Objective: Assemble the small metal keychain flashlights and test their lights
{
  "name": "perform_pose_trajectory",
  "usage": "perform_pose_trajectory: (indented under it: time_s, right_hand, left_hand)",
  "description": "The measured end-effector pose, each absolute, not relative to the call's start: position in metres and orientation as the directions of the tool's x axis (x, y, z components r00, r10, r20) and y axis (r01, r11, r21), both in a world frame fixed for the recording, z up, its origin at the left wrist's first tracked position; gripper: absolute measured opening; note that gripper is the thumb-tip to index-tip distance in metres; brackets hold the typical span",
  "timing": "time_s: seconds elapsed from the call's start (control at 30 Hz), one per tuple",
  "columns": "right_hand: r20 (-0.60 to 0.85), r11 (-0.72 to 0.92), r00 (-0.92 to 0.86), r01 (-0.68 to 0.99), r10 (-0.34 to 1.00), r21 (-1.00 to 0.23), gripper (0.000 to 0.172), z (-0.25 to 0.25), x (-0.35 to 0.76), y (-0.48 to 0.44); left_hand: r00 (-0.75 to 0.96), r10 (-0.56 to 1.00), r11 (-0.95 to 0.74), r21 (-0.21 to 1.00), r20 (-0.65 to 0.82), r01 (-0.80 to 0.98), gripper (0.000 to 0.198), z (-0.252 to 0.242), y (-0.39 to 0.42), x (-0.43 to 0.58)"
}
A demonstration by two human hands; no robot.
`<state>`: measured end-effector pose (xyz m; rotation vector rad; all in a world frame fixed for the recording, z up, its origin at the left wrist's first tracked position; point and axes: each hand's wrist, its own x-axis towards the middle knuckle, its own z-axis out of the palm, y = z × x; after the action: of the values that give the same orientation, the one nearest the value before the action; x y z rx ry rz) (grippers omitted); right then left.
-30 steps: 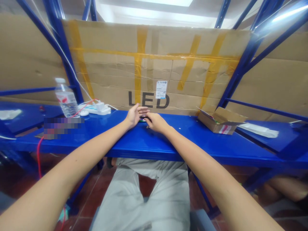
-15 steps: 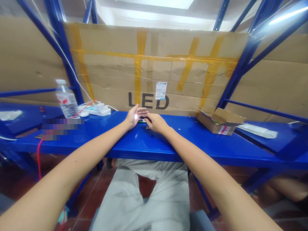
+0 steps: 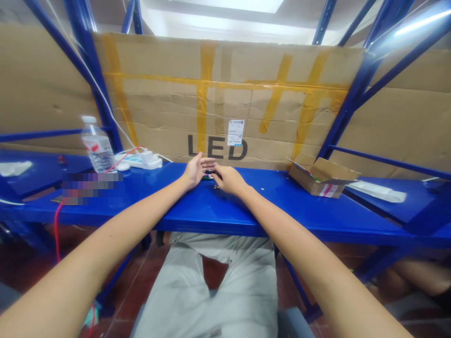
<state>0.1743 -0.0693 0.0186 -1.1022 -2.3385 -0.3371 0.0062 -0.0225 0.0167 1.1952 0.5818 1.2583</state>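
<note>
Near the back of the blue table my two hands meet around a small dark item with a shiny green and purple edge. Its kind cannot be made out, since my fingers cover most of it. Fingers of my right hand are curled against it, thumb on the near side. My left hand stands on its edge to the left, with fingers stretched towards the right hand and around the item's far side. Several tiny brass-coloured pieces lie on the table just below the hands.
An open cardboard box sits on the right. To the left are a water bottle, a white power strip and a red cable. A large cardboard sheet closes off the back between blue posts.
The bright spot of light on my left palm is gone. The dark item has turned slightly between my hands, which stay in nearly the same place.
</note>
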Motion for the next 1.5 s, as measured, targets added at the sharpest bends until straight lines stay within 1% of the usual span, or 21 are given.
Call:
perform_pose_trajectory:
  time_s: [0.27, 0.47, 0.67, 0.8, 0.9, 1.3, 1.5]
  right_hand:
    - [0.550, 0.631, -0.521, 0.776, 0.653, -0.014, 0.018, 0.0204, 0.1742, -0.0711]
    - [0.559, 0.658, -0.537, 0.753, 0.632, -0.021, 0.016, 0.0191, 0.1750, -0.0694]
    - [0.537, 0.641, -0.517, 0.765, 0.667, -0.060, 0.024, 0.0190, 0.1733, -0.0703]
    - [0.533, 0.656, -0.539, 0.754, 0.652, -0.041, 0.023, 0.0185, 0.1734, -0.0693]
    - [0.549, 0.663, -0.538, 0.748, 0.639, -0.039, 0.023, 0.0178, 0.1738, -0.0683]
    - [0.532, 0.647, -0.546, 0.763, 0.647, -0.003, 0.023, 0.0198, 0.1743, -0.0707]
    - [0.521, 0.641, -0.543, 0.767, 0.659, -0.011, 0.023, 0.0210, 0.1750, -0.0709]
  left_hand:
    - [0.275, 0.927, -0.133, 0.910, 0.255, -0.393, 0.060, 0.0168, -0.0219, 0.0050]
    - [0.258, 0.927, -0.161, 0.908, 0.274, -0.387, 0.059, 0.0167, -0.0221, 0.0051]
    - [0.261, 0.932, -0.144, 0.918, 0.252, -0.370, 0.061, 0.0172, -0.0227, 0.0055]
    - [0.250, 0.929, -0.157, 0.904, 0.272, -0.397, 0.058, 0.0172, -0.0220, 0.0054]
    - [0.258, 0.929, -0.151, 0.906, 0.267, -0.395, 0.060, 0.0171, -0.0217, 0.0054]
    - [0.261, 0.926, -0.154, 0.903, 0.274, -0.400, 0.061, 0.0170, -0.0212, 0.0039]
    - [0.260, 0.925, -0.157, 0.900, 0.278, -0.406, 0.062, 0.0175, -0.0220, 0.0041]
